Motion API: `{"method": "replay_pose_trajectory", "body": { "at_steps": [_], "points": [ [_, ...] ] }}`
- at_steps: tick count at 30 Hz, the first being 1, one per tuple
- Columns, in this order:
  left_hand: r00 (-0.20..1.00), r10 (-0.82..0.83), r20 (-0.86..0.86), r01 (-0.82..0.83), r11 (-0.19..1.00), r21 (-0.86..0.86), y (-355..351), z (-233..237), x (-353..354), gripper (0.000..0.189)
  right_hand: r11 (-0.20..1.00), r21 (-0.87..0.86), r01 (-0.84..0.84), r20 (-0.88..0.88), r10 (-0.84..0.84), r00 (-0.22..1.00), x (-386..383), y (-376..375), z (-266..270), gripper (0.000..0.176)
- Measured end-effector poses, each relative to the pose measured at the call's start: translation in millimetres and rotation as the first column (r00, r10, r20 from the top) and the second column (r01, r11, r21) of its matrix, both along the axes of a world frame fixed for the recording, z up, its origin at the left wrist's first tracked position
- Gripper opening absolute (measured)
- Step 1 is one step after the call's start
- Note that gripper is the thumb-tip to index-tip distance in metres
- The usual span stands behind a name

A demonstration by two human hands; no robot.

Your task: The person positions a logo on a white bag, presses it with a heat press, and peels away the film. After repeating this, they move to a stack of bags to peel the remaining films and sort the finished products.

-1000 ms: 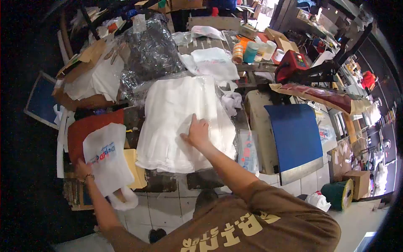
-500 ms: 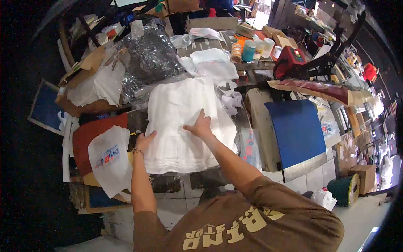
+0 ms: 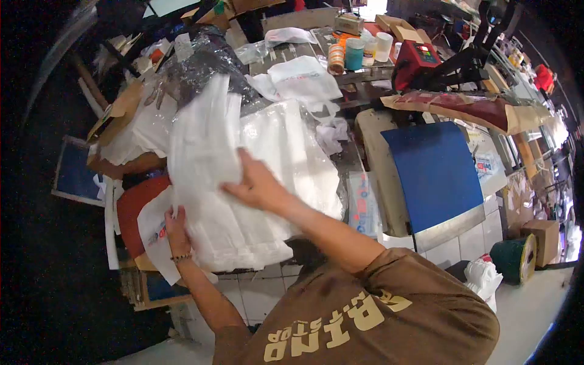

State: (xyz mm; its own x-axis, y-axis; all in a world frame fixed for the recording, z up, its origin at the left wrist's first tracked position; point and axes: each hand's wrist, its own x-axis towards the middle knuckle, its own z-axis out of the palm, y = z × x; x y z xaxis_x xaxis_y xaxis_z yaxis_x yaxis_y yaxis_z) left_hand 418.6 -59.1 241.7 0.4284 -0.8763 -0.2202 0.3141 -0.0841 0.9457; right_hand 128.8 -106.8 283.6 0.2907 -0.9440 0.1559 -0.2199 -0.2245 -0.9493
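A bundle of flat white bags (image 3: 204, 146) is raised and shifted left off a larger white stack (image 3: 286, 140), its upper end blurred by motion. My left hand (image 3: 177, 234) is closed on the bundle's left edge, near its lower corner. Across the bundle's right side lies my right hand (image 3: 258, 185), thumb on top and index finger apart from it; the other fingers are mostly hidden, and it appears to grip the edge. Clear plastic lies around the stack. Partly covered by the bundle, a printed white bag (image 3: 152, 225) sits at the left on a reddish-brown board (image 3: 131, 213).
Right of the stack is a blue pad (image 3: 432, 176) on a press, with a red control box (image 3: 417, 61) behind. Several jars (image 3: 354, 55) stand at the back. Black plastic wrapping (image 3: 210, 61) and a cardboard box (image 3: 121, 112) of white material are at the left.
Both hands have moved left, carrying a bundle of white bags away from the stack. The bundle now overlaps the printed bag at the left. The view has shifted slightly.
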Motion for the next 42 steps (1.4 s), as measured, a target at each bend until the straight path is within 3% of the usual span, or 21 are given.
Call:
{"method": "replay_pose_trajectory", "body": {
  "at_steps": [1,2,4,6,7,8,10,11,14,16,18,21,25,28,30,32,34,36,38,40,42],
  "points": [
    [0.961,-0.026,0.276,0.006,0.997,0.074,1,10,-18,0.051,0.994,0.086,0.06,0.039,-0.063,0.997,-13,1,5,0.1],
    [0.849,-0.068,0.524,-0.012,0.989,0.147,-1,17,-26,0.052,0.96,-0.083,0.267,-0.048,-0.271,0.961,-19,-10,-25,0.103],
    [0.788,-0.025,0.615,0.112,0.988,-0.104,-37,-67,5,0.045,0.961,0.11,0.255,0.166,-0.271,0.948,-54,-42,-73,0.101],
    [0.667,-0.022,0.745,0.011,1.0,0.02,-51,-70,-36,0.038,0.925,0.207,0.319,-0.003,-0.326,0.945,-91,-46,-89,0.106],
    [0.608,-0.026,0.793,0.014,1.0,0.022,-70,-109,-29,0.036,0.909,0.169,0.382,-0.066,-0.376,0.924,-98,-52,-114,0.105],
    [0.545,-0.031,0.838,0.025,0.999,0.02,-88,-153,-22,0.034,0.907,0.177,0.383,-0.07,-0.376,0.924,-106,-52,-129,0.105],
    [0.459,-0.03,0.888,-0.021,0.999,0.044,-91,-168,-26,0.033,0.946,0.105,0.306,0.1,-0.316,0.943,-120,-51,-158,0.105],
    [0.369,-0.022,0.929,-0.071,0.996,0.052,-96,-170,-31,0.033,0.908,0.112,0.404,0.018,-0.408,0.913,-123,-62,-194,0.1],
    [0.403,-0.122,0.907,-0.028,0.989,0.146,-103,-162,-15,0.031,0.898,0.043,0.438,-0.095,-0.433,0.896,-136,-23,-168,0.087],
    [0.338,-0.084,0.937,0.025,0.996,0.08,-98,-140,-18,0.028,0.904,-0.033,0.426,-0.179,-0.425,0.887,-143,-6,-172,0.079],
    [0.414,-0.006,0.91,0.17,0.983,-0.071,-95,-96,-36,0.021,0.905,-0.113,0.409,-0.265,-0.424,0.866,-146,8,-173,0.071],
    [0.467,0.057,0.882,0.384,0.886,-0.261,-83,-23,-97,0.015,0.899,0.219,0.379,-0.073,-0.373,0.925,-149,19,-179,0.068],
    [0.46,-0.033,0.887,0.459,0.864,-0.206,-48,56,-173,0.017,0.844,0.427,0.325,0.105,-0.403,0.909,-166,34,-170,0.08],
    [0.754,0.004,0.657,0.416,0.771,-0.482,-27,59,-214,0.017,0.785,0.618,0.049,0.433,-0.392,0.812,-193,57,-154,0.079],
    [0.797,-0.108,0.594,0.443,0.773,-0.454,-7,63,-225,0.021,0.806,0.578,0.127,0.419,-0.427,0.802,-207,70,-155,0.076],
    [0.748,-0.222,0.625,0.562,0.712,-0.42,15,66,-238,0.029,0.851,0.152,0.503,0.161,-0.524,0.837,-215,89,-141,0.075],
    [0.714,-0.31,0.628,0.609,0.718,-0.337,48,72,-265,0.027,0.889,0.016,0.457,0.081,-0.456,0.886,-235,106,-106,0.074],
    [0.439,-0.363,0.822,0.669,0.743,-0.029,81,73,-293,0.025,0.962,0.209,0.173,0.148,-0.206,0.967,-249,131,-55,0.071],
    [0.243,-0.302,0.922,0.781,0.625,-0.001,117,64,-334,0.025,0.947,0.314,0.065,0.269,-0.155,0.951,-256,165,-23,0.066],
    [-0.025,-0.365,0.931,0.771,0.585,0.25,149,40,-375,0.027,0.917,0.392,-0.077,0.395,-0.092,0.914,-271,196,-20,0.061],
    [0.062,-0.421,0.905,0.843,0.507,0.178,177,39,-417,0.028,0.911,0.412,0.0,0.292,-0.132,0.947,-298,216,-27,0.055]
  ]
}}
